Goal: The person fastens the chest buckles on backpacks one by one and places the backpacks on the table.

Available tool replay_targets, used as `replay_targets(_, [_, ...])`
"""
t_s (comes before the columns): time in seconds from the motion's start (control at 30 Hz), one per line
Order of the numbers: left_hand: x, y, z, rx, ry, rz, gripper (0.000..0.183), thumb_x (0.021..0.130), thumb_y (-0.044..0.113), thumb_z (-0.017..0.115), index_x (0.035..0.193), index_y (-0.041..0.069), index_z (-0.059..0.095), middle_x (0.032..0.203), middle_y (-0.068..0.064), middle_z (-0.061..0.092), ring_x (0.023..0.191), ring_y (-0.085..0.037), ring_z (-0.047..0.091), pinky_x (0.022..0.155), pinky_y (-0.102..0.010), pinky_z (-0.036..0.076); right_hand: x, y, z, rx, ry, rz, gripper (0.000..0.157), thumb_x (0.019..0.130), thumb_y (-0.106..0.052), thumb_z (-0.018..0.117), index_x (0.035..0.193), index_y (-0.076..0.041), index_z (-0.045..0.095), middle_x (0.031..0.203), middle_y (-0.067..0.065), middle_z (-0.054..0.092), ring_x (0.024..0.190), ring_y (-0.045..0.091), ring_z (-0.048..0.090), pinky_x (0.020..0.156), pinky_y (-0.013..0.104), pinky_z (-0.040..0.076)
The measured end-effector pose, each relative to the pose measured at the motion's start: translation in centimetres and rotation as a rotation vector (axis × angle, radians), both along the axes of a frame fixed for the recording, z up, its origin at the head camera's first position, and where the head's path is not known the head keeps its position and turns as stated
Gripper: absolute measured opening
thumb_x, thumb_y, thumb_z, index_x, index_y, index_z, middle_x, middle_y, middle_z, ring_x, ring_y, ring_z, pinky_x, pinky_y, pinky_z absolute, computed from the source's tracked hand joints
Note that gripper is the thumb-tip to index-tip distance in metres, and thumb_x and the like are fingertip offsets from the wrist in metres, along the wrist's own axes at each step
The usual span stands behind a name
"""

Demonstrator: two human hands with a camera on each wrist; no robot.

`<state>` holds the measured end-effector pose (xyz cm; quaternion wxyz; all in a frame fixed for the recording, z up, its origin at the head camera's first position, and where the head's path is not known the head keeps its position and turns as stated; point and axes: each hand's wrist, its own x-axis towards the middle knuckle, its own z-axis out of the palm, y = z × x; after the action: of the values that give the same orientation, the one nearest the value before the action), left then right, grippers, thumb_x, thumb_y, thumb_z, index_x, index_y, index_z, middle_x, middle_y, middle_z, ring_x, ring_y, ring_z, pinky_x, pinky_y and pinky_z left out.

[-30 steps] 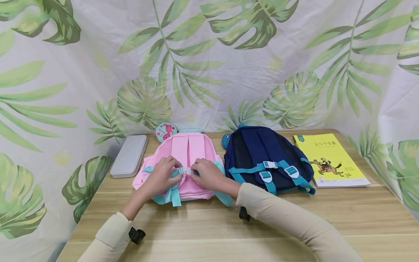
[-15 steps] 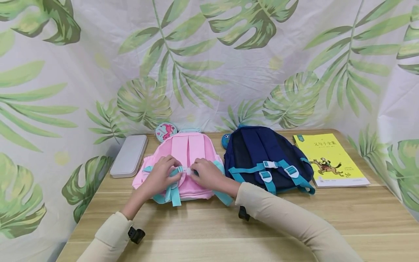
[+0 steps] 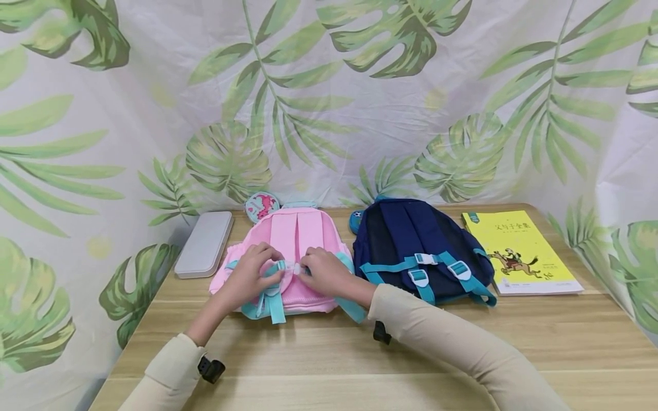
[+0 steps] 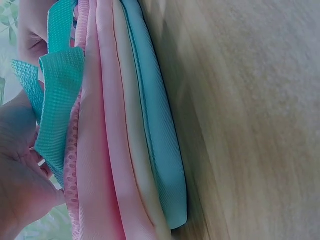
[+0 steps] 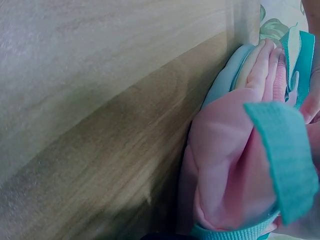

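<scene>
In the head view a pink backpack point(image 3: 303, 225) lies with its strap side up on the table. A small whitish buckle point(image 3: 291, 267) sits between my two hands over its lower middle. My left hand point(image 3: 252, 273) pinches the buckle's left end, where it joins a turquoise strap point(image 3: 276, 308). From the other side my right hand point(image 3: 329, 274) pinches the right end, its fingers partly hiding it. Whether the two halves are joined I cannot tell. Turquoise webbing point(image 4: 62, 95) loops beside the left hand in the left wrist view; another turquoise strap point(image 5: 287, 160) hangs near the right hand.
Right of the pink bag lies a navy backpack point(image 3: 401, 228) with turquoise straps and a white buckle point(image 3: 425, 258). A yellow book point(image 3: 519, 245) lies farther right. On the left is a pale grey case point(image 3: 203, 245). A leaf-print curtain point(image 3: 308, 114) stands behind the wooden table point(image 3: 308, 365).
Both hands stay at the buckle with only slight finger movement. The head view has shifted a little; the bags, book and case stay in place.
</scene>
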<state>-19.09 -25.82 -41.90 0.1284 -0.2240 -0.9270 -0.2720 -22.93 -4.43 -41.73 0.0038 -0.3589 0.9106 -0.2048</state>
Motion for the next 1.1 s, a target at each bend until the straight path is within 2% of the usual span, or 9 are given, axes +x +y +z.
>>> replay_targets(0.17, [-0.14, 0.18, 0.01, -0.002, 0.011, -0.008, 0.019, 0.088, 0.011, 0.077, 0.104, 0.005, 0.069, 0.107, -0.008, 0.064, 0.103, -0.027, 0.055, 0.090, -0.045, 0.046, 0.00, -0.02, 0.06, 0.007, -0.022, -0.010, 0.018, 0.099, -0.022, 0.067, 0.104, -0.007, 0.077, 0.100, 0.004, 0.066, 0.090, 0.016, 0.059, 0.078, 0.025, 0.050])
replay_targets(0.67, [-0.43, 0.36, -0.30, -0.017, 0.008, -0.024, 0.019, 0.087, 0.011, 0.078, 0.103, 0.008, 0.070, 0.105, -0.005, 0.065, 0.101, -0.024, 0.054, 0.089, -0.043, 0.046, -0.34, 0.57, -0.55, -0.029, -0.014, 0.029, 0.021, 0.097, -0.026, 0.071, 0.111, -0.011, 0.076, 0.100, 0.002, 0.066, 0.087, 0.014, 0.055, 0.073, 0.021, 0.045])
replay_targets(1.1, [-0.70, -0.17, -0.67, 0.022, 0.016, -0.048, 0.019, 0.086, 0.009, 0.079, 0.104, 0.009, 0.071, 0.105, -0.004, 0.065, 0.100, -0.026, 0.055, 0.087, -0.041, 0.046, -0.30, 0.83, -0.72, -0.089, -0.051, 0.034, 0.024, 0.096, -0.019, 0.072, 0.117, -0.008, 0.075, 0.108, 0.004, 0.069, 0.099, 0.016, 0.062, 0.086, 0.025, 0.054])
